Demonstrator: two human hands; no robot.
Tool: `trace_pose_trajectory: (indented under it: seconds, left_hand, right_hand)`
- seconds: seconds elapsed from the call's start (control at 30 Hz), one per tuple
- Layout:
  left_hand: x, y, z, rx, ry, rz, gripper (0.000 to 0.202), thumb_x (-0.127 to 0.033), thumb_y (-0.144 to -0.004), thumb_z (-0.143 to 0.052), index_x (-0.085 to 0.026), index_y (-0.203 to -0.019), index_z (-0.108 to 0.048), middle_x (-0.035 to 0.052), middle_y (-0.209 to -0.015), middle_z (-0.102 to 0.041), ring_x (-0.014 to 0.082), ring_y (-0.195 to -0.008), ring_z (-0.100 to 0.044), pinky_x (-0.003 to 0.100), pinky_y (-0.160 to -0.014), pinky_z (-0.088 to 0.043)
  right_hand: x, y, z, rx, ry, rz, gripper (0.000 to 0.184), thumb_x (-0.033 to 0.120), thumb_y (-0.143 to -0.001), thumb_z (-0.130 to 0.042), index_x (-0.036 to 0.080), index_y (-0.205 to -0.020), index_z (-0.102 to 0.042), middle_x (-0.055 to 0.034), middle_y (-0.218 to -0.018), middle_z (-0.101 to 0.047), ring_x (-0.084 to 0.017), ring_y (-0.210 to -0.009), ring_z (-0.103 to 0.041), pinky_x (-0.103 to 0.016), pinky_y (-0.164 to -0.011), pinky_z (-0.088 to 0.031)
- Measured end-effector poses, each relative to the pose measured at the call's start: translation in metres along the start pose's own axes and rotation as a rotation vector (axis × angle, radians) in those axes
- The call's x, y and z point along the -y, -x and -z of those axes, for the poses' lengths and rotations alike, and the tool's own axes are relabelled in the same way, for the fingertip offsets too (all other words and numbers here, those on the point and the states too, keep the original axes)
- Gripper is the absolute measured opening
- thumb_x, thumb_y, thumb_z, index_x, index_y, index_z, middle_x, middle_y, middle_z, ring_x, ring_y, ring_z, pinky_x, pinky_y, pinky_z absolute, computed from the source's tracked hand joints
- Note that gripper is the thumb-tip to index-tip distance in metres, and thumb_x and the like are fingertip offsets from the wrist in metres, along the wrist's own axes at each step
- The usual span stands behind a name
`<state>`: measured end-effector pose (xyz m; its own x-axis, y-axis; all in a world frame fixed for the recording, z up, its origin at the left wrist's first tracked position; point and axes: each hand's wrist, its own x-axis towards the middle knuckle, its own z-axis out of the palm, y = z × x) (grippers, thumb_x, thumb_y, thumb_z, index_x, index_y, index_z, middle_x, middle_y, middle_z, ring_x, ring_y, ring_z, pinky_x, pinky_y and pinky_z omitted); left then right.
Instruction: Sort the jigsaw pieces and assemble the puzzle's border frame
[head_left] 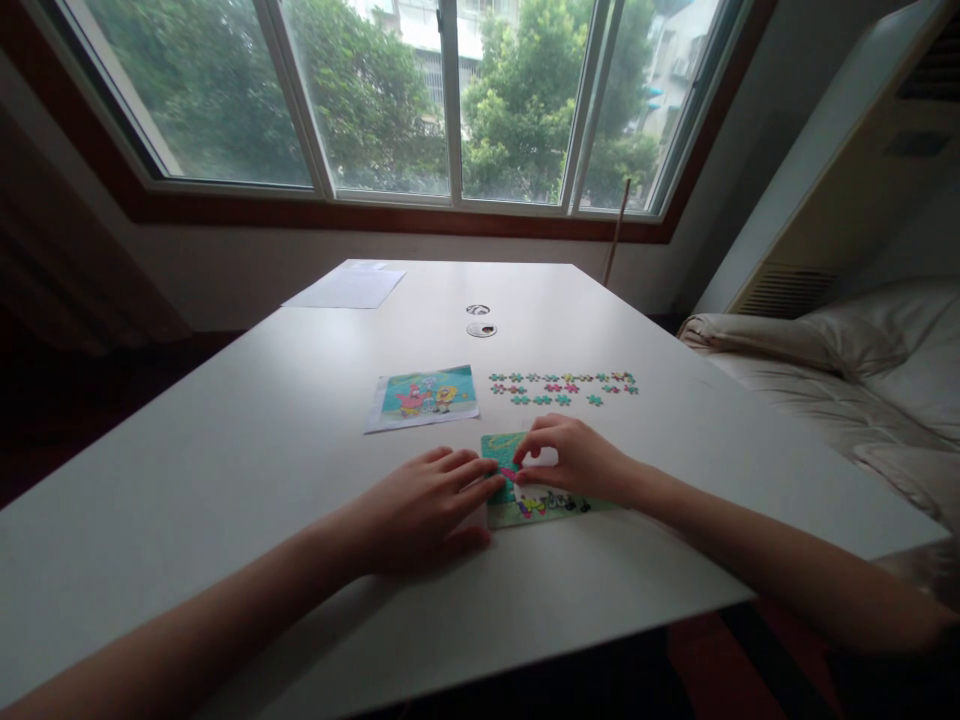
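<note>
A partly filled jigsaw puzzle (502,516) lies flat near the front of the white table, with a pale bare area in its tray. My right hand (574,455) is over it, thumb and forefinger pinched on a small pink puzzle piece (509,474) at the edge of the fitted part. From the left, my left hand (435,500) lies with its fingers stretched out, the tips touching the puzzle's left side. Loose puzzle pieces (551,388) are spread in rows beyond my right hand. A cartoon reference picture (427,394) on paper lies behind my left hand.
Two round flat items (480,329) lie farther back on the white table (262,430). Sheets of paper (349,287) rest at its far left corner. A pale sofa (810,390) stands at the right, and a window spans the far wall.
</note>
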<state>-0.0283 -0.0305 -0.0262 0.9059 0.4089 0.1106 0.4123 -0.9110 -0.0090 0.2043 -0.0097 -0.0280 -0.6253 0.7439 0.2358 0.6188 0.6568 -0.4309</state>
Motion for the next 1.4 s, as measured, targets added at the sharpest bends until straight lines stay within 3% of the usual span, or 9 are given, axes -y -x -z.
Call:
trace_pose_trajectory:
  seconds: [0.33,0.53,0.87,1.1,1.4]
  left_hand:
    - [-0.001,-0.002,0.002,-0.011,0.020,-0.002,0.044,-0.039,-0.088,-0.041,-0.017,-0.125,-0.040,0.0107,-0.123,-0.050,0.0273,-0.104,-0.049,0.042,-0.088,-0.039]
    - [0.000,-0.001,0.001,-0.025,0.001,-0.010,0.044,-0.040,-0.088,-0.041,-0.017,-0.126,-0.040,0.0105,-0.122,-0.051,0.0266,-0.104,-0.050,0.041,-0.088,-0.040]
    - [-0.005,-0.005,0.005,0.011,0.106,0.043,0.046,-0.037,-0.089,-0.041,-0.019,-0.130,-0.033,0.0102,-0.123,-0.048,0.0263,-0.108,-0.046,0.041,-0.090,-0.039]
    - [-0.008,-0.010,0.001,0.030,0.110,0.106,0.048,-0.042,-0.089,-0.038,-0.025,-0.133,-0.031,0.0107,-0.122,-0.045,0.0303,-0.110,-0.041,0.047,-0.091,-0.036]
    - [-0.008,-0.012,0.001,0.029,0.076,0.131,0.043,-0.040,-0.090,-0.036,-0.027,-0.132,-0.034,0.0088,-0.121,-0.046,0.0298,-0.110,-0.041,0.046,-0.090,-0.036]
  right_hand:
    - [-0.004,0.000,0.004,0.057,0.017,0.014,0.021,0.039,-0.074,-0.063,0.020,-0.081,-0.068,-0.0028,-0.074,-0.059,-0.013,-0.070,-0.052,-0.023,-0.064,-0.038]
    - [-0.020,0.000,0.029,0.022,0.003,0.099,0.017,0.030,-0.082,-0.054,0.019,-0.086,-0.066,-0.0024,-0.076,-0.062,-0.012,-0.072,-0.054,-0.026,-0.073,-0.040]
    - [-0.094,0.013,0.076,-0.025,0.258,-0.195,0.023,0.033,-0.081,-0.049,0.018,-0.085,-0.066,-0.0034,-0.075,-0.064,-0.013,-0.063,-0.054,-0.024,-0.062,-0.039]
    - [-0.114,0.020,0.092,0.003,0.304,-0.349,0.028,0.038,-0.079,-0.049,0.018,-0.087,-0.067,-0.0032,-0.072,-0.065,-0.012,-0.060,-0.053,-0.023,-0.059,-0.037]
    - [-0.144,0.031,0.103,0.037,0.363,-0.474,0.027,0.036,-0.077,-0.049,0.019,-0.088,-0.068,-0.0027,-0.075,-0.067,-0.013,-0.063,-0.057,-0.022,-0.061,-0.038]
